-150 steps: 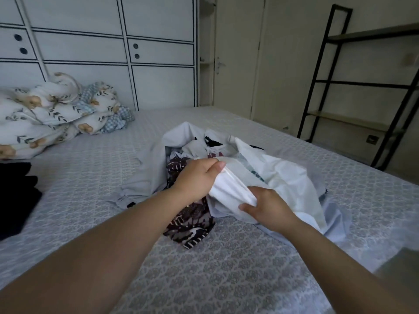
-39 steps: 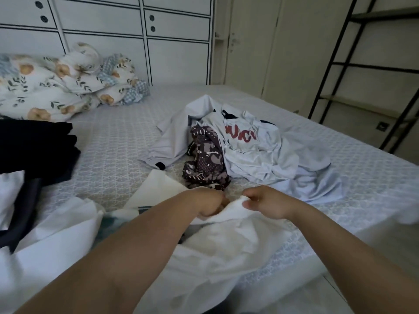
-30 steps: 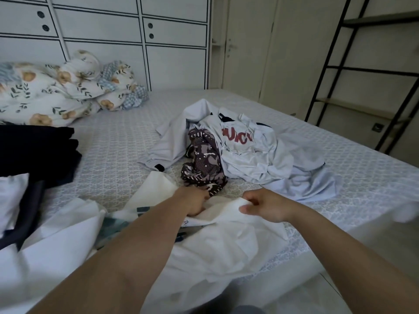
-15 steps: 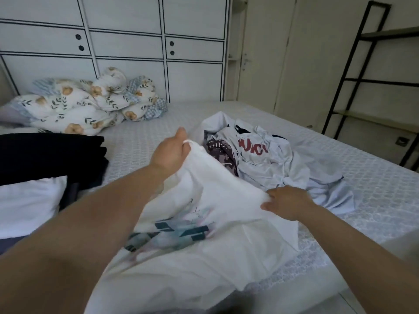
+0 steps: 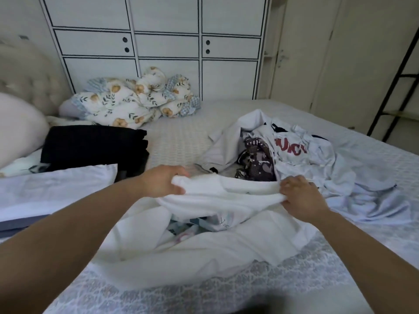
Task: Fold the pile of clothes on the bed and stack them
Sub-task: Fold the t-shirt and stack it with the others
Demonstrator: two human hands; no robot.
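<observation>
White shirt [image 5: 210, 241] stretched between left hand [image 5: 162, 181] and right hand [image 5: 299, 196].

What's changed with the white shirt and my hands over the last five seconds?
The white shirt was pulled off the clothes pile toward you and spread on the bed. Left hand and right hand grip its far edge. The pile and black stack stayed put.

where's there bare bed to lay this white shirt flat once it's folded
Bare bed shows between the black folded stack and the unfolded pile, bordered behind by the floral quilt. A near strip lies below the white shirt. The far right side is crowded with clothes.
</observation>
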